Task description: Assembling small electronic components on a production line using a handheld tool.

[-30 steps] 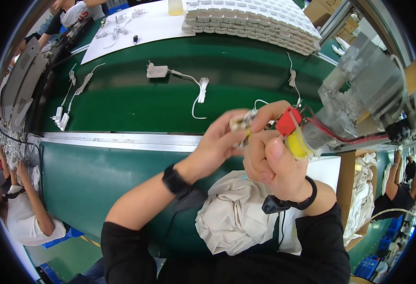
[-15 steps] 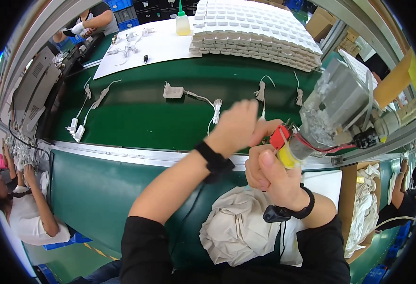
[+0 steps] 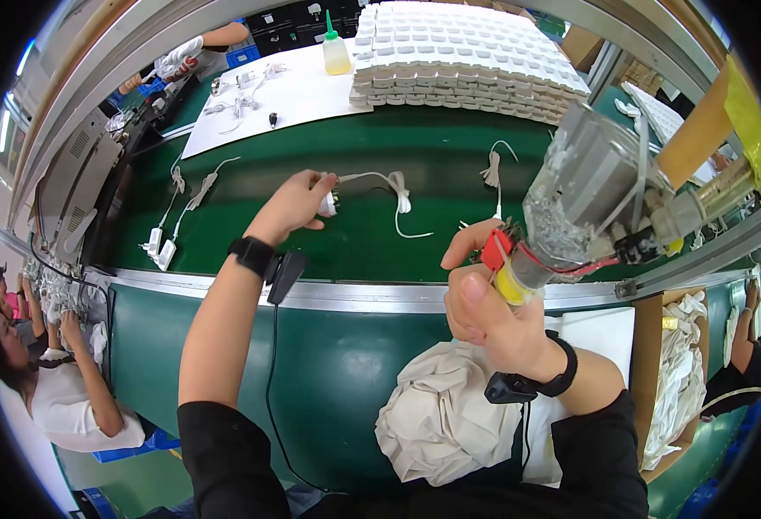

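My left hand reaches over the green belt, its fingers closed round a white power adapter. From that adapter a white cord runs right to a tied bundle. My right hand is closed at the neck of a tool with a yellow band and a red part. The tool's grey metal body leans up to the right; its exact kind is unclear. Just beyond my right fingers lies another tied white cord, its lower end partly hidden.
Two white adapters with cords lie on the belt at left. Behind stand stacked white trays and a green-capped bottle. Nearest me are a cream cloth bundle and a carton. A co-worker sits at left.
My left hand has moved left from beside the red part of the tool and taken hold of the middle adapter. My right hand stays at the tool.
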